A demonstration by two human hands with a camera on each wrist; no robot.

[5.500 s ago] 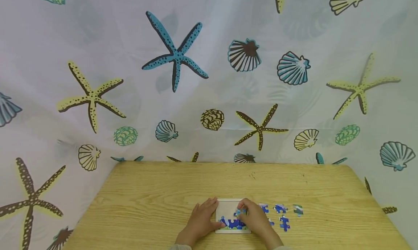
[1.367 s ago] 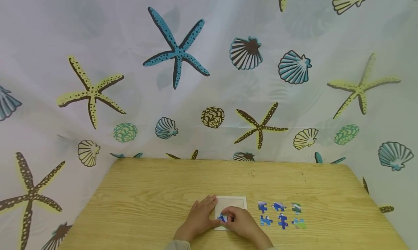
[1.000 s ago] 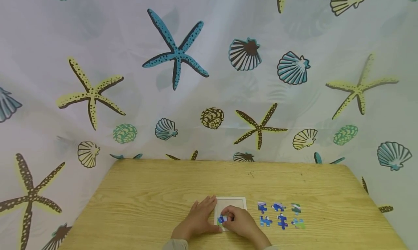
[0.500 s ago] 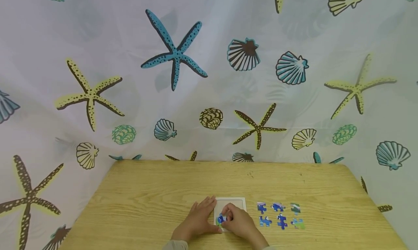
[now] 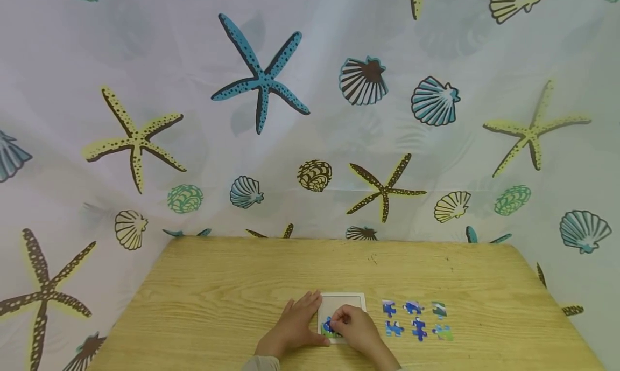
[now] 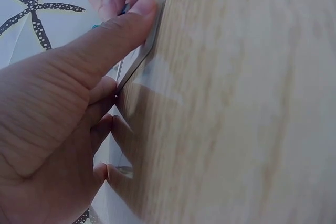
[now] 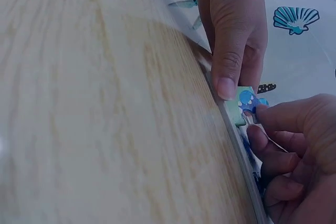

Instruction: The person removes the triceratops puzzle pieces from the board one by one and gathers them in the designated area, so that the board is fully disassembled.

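Note:
A white-rimmed puzzle tray [image 5: 340,294] lies on the table in front of the person. My left hand [image 5: 296,325] lies along its left side, fingers extended. In the left wrist view the left thumb [image 6: 118,32] rests at the tray's near rim. My right hand [image 5: 357,328] reaches over the tray's lower left part, thumb and forefinger pinching a blue puzzle piece [image 5: 327,324]. In the right wrist view, a green-and-blue corner puzzle piece [image 7: 242,98] shows beside the left thumb, under the right fingertips. The right hand covers part of the tray's bottom row.
Right of the tray, several loose puzzle pieces [image 5: 413,307] lie in two rows on the wooden table [image 5: 218,285]. A white curtain [image 5: 310,145] printed with starfish and shells hangs behind and at both sides.
Since the oldest frame, a green-and-blue piece has joined the loose ones, and my right hand has shifted left to the tray's lower left. Its fingertips have lately moved slightly; my left hand stays put.

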